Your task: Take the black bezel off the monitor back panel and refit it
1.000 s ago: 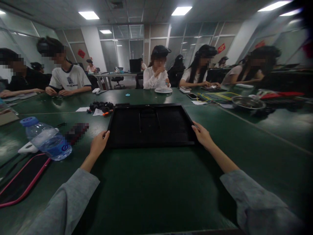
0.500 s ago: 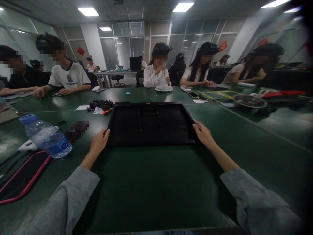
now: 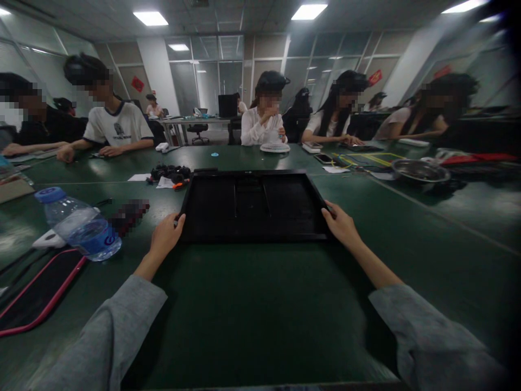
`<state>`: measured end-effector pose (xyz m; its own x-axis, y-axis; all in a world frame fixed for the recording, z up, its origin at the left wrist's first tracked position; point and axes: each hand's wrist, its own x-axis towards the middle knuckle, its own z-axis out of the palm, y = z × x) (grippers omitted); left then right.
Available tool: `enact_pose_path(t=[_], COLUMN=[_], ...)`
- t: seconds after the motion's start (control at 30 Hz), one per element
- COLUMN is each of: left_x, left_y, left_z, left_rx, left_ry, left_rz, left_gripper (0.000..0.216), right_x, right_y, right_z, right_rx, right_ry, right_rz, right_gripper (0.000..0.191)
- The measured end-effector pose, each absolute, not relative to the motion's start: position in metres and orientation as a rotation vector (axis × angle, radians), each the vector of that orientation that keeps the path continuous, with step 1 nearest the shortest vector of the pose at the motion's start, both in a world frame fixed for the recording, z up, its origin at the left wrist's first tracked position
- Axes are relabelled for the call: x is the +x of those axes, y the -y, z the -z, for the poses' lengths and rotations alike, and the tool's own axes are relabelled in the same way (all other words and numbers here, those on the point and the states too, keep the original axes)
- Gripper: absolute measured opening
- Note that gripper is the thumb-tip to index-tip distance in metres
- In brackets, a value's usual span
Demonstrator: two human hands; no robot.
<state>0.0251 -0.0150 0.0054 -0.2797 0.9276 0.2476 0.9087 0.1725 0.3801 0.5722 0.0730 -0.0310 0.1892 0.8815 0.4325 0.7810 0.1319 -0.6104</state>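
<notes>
A black, shallow, rectangular tray-like panel [image 3: 211, 203] with a raised rim lies at the middle of the green table. Two thin lines and a darker patch mark its recessed middle. My left hand [image 3: 167, 232] grips its left edge near the front corner, thumb on the rim. On the opposite side, my right hand [image 3: 340, 221] holds the right edge with the thumb over the rim and fingers curled beneath. The fingers of both hands are partly hidden by the edges. The panel's underside cannot be seen.
Left of me, a water bottle [image 3: 83, 225] leans beside a red-edged phone-like item [image 3: 129, 216] and a pink-rimmed black pad [image 3: 40, 293]. Black cables [image 3: 169, 174] lie beyond. A metal bowl [image 3: 421, 170] stands at right. Several people sit across the table [image 3: 260, 309].
The whole view has shifted very slightly, with the scene moving a little to the right. Both hands keep their hold on the black panel, which stays in about the same place.
</notes>
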Motion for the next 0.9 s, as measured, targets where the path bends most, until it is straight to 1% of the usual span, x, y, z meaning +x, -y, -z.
enact_pose_path(t=[0.2,0.33,0.5,0.6,0.67,0.77,0.83,0.9], left_x=[0.025,0.025,0.039,0.059,0.073,0.085,0.088,0.087], left_y=[0.015,0.014,0.021,0.029,0.033,0.034,0.031,0.028], left_z=[-0.004,-0.001,-0.008,-0.015,-0.016,-0.012,-0.007,-0.002], left_rx=[1.869,1.929,2.194,2.418,2.551,2.669,2.680,2.666], left_ry=[-2.365,-2.335,-2.325,-2.224,-2.137,-2.039,-1.997,-1.968], left_rz=[-0.728,-0.848,-1.093,-1.155,-1.109,-0.934,-0.758,-0.598], left_gripper=[0.052,0.050,0.052,0.056,0.058,0.062,0.060,0.056], right_x=[0.572,0.572,0.563,0.545,0.530,0.510,0.504,0.504], right_y=[-0.073,-0.074,-0.065,-0.050,-0.041,-0.033,-0.035,-0.040], right_z=[0.031,0.031,0.017,0.002,-0.006,-0.005,0.002,0.011], right_rx=[-1.659,-1.648,-1.596,-1.536,-1.479,-1.433,-1.416,-1.407], right_ry=[1.603,1.628,1.585,1.602,1.674,1.828,2.014,2.198], right_rz=[-0.138,-0.086,0.264,0.395,0.428,0.395,0.271,0.125], right_gripper=[0.057,0.055,0.053,0.057,0.063,0.074,0.073,0.067])
